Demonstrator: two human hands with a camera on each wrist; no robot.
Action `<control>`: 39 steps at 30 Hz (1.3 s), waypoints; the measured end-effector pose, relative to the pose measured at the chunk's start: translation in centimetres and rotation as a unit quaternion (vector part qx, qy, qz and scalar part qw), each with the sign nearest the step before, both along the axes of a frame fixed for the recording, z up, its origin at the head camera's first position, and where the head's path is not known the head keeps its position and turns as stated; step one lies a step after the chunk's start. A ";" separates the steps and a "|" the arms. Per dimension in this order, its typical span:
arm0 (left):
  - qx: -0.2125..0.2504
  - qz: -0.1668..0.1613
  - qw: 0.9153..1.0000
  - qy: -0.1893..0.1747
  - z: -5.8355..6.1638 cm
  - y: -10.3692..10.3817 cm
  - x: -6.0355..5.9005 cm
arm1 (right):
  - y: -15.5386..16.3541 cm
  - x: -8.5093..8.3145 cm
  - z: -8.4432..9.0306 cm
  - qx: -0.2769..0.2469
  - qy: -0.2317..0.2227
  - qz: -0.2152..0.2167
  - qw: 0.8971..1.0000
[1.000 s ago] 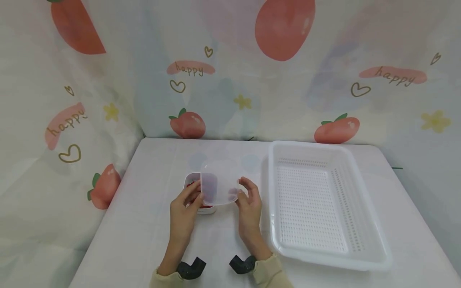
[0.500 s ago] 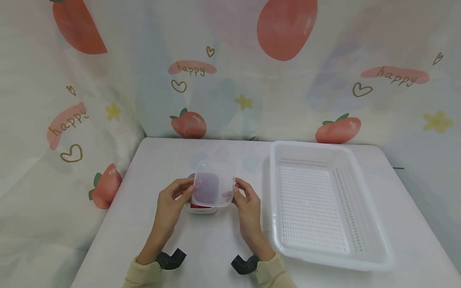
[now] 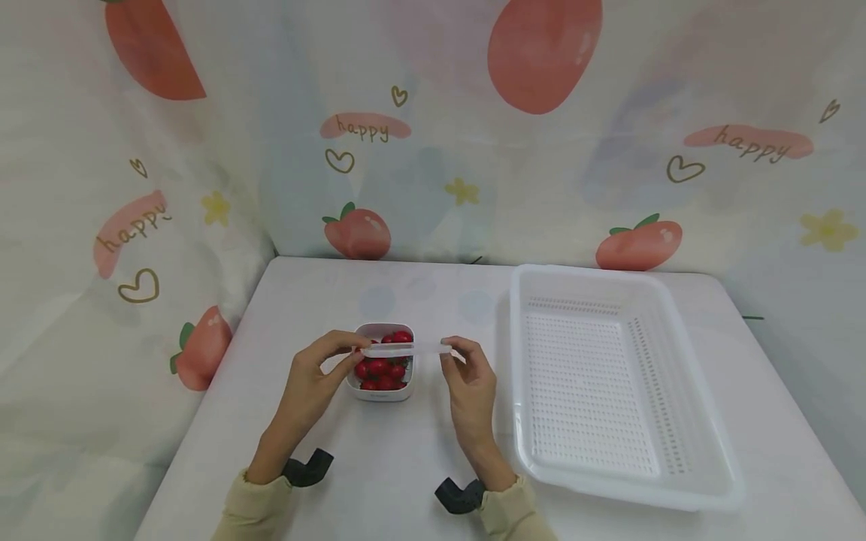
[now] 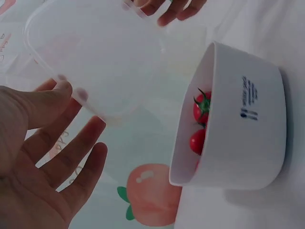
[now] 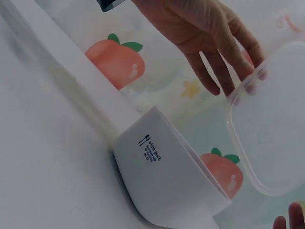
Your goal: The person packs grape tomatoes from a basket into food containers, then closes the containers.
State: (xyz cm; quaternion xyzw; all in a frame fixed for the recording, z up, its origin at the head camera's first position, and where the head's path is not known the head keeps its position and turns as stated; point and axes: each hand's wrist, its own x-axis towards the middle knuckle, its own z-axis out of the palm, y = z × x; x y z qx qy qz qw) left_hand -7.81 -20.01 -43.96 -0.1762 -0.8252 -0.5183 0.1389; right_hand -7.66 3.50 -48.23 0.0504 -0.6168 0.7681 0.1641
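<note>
1. My left hand (image 3: 316, 376) and my right hand (image 3: 468, 379) hold a clear plastic lid (image 3: 406, 349) between them, level and edge-on to the head camera, just above the bowl (image 3: 379, 391).

2. My left thumb and fingertips (image 4: 64, 88) pinch the lid's left rim; the other fingers of that hand spread loosely below it. My right fingertips (image 3: 452, 347) pinch the opposite rim, though the right wrist view does not show that grip itself.

3. The lid (image 4: 95, 57) looks very light, thin and a little bendy, so I judge it will flex if I squeeze hard. Its surface is smooth and likely slippery, so the raised rim at 2 opposite edges is the safest place to hold it.

4. The bowl (image 5: 167, 186) is small, white, with rounded corners and printed text on its side. It sits on the table (image 3: 406, 466) directly below the lid, between my hands. It looks stiff and steady, with smooth walls; I would grip it across 2 opposite walls.

5. Small red tomatoes (image 3: 382, 367) with green stems fill the bowl. They are round, soft-skinned and prone to roll, so I judge they bruise under a firm pinch.

6. To the right of the bowl lies a large white basket (image 3: 683, 481) with a perforated floor and walls, well apart from my right hand.

7. Behind the bowl hangs a curtain (image 3: 358, 233) printed with peaches, hearts and the word "happy".
</note>
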 end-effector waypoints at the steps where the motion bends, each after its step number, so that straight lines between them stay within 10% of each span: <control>1: -0.002 0.001 1.000 0.003 -0.2 0.0 -0.1 | 0.0 0.0 -0.1 -0.001 -0.001 0.001 1.000; 11: 0.058 0.056 0.997 0.009 -2.3 0.5 -0.5 | 0.0 -0.3 -0.9 -0.008 -0.039 0.027 0.999; 25: 0.236 0.108 0.965 -0.032 -3.6 2.5 -0.2 | -0.2 0.1 -0.5 -0.041 -0.070 0.091 0.993; 39: 0.255 0.107 0.959 -0.056 -4.0 2.3 0.3 | 0.3 0.0 0.9 -0.179 -0.169 0.139 0.959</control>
